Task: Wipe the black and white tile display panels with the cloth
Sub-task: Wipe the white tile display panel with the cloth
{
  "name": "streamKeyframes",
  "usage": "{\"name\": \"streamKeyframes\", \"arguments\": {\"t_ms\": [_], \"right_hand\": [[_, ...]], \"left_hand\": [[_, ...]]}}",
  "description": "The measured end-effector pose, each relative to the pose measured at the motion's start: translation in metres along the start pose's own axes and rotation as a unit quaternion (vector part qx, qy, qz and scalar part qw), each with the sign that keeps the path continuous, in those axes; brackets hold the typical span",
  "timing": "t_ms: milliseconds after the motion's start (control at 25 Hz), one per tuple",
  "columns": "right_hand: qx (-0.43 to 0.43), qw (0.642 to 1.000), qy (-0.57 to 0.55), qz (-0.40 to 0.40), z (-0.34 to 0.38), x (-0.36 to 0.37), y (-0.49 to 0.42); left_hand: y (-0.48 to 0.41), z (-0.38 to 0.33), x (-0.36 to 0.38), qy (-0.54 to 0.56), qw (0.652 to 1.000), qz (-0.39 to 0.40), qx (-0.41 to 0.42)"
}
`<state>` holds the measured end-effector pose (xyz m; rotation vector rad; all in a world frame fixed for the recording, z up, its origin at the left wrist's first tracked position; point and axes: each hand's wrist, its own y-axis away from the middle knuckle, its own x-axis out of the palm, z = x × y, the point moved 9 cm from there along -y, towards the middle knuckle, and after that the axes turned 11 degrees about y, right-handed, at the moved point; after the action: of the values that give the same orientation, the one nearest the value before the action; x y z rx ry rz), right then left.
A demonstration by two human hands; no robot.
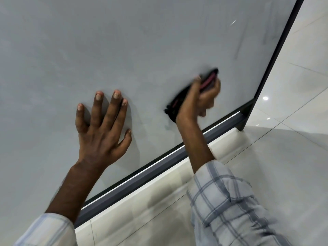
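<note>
Closest to the lens: checked shirt sleeves (pixel 230 201). Braces the left hand (pixel 101 132) flat, fingers spread and holding nothing, against the pale grey tile panel (pixel 142 41). Clutches a bunched black-and-pink cloth (pixel 174 106) in the right hand (pixel 200 96), pressed low on that panel near its dark frame (pixel 142 176); blurred. Judged soft, light, limp: best wadded in the palm. Looks stiff, smooth, likely slippery underneath. Beyond, glossy white floor tiles (pixel 284 157) mirroring ceiling lights.

hands (pixel 103 128) left, cloth (pixel 179 102) right, on panel (pixel 142 41)
</note>
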<state>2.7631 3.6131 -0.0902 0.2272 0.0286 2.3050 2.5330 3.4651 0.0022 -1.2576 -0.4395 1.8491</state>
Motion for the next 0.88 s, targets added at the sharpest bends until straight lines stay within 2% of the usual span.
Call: {"name": "streamKeyframes", "arguments": {"t_ms": [40,80,120,200,280,360,400,440,480,560,640,720,800,840,880], "right_hand": [[-0.128,0.991,0.03,0.034,0.041,0.009,0.015],[-0.239,0.966,0.056,0.078,0.075,0.017,0.036],[-0.316,0.937,0.079,0.125,0.096,0.023,0.053],[-0.394,0.889,0.092,0.213,0.116,0.03,0.067],[-0.424,0.875,0.065,0.225,0.122,0.024,0.063],[-0.37,0.915,-0.03,0.156,0.102,0.012,0.035],[-0.282,0.95,-0.084,0.103,0.072,0.003,0.012],[-0.156,0.978,-0.126,0.057,0.029,-0.006,-0.006],[-0.031,0.988,-0.15,0.024,-0.015,-0.014,-0.016],[0.17,0.979,-0.108,-0.014,-0.094,-0.024,-0.011],[0.281,0.957,-0.06,-0.032,-0.144,-0.029,0.006],[0.303,0.953,0.0,-0.022,-0.153,-0.028,0.018],[0.265,0.963,0.044,-0.008,-0.121,-0.021,0.021],[0.21,0.976,0.063,-0.015,-0.092,-0.018,0.021],[0.11,0.991,0.077,-0.023,-0.054,-0.013,0.021]], "left_hand": [[0.0,0.0,0.0,0.001,1.0,0.003,-0.001],[0.001,0.001,0.001,0.0,1.0,0.003,-0.002],[0.001,0.0,0.001,0.0,1.0,0.004,-0.003],[0.002,-0.001,0.002,-0.004,1.0,0.001,-0.006],[0.003,-0.002,0.002,-0.012,1.0,-0.001,-0.009],[0.004,-0.002,0.003,-0.016,1.0,-0.001,-0.011],[0.004,-0.002,0.003,-0.015,1.0,-0.001,-0.011],[0.004,-0.001,0.004,-0.015,1.0,0.0,-0.011],[0.004,-0.001,0.004,-0.019,1.0,-0.001,-0.011],[0.003,0.0,0.005,-0.023,1.0,-0.001,-0.013],[0.003,-0.001,0.005,-0.02,1.0,-0.001,-0.017],[0.004,-0.001,0.005,-0.021,1.0,0.001,-0.017],[0.004,-0.001,0.006,-0.026,1.0,0.002,-0.016],[0.003,-0.001,0.006,-0.03,0.999,0.001,-0.016],[0.003,-0.001,0.006,-0.034,0.999,0.0,-0.017]]}}
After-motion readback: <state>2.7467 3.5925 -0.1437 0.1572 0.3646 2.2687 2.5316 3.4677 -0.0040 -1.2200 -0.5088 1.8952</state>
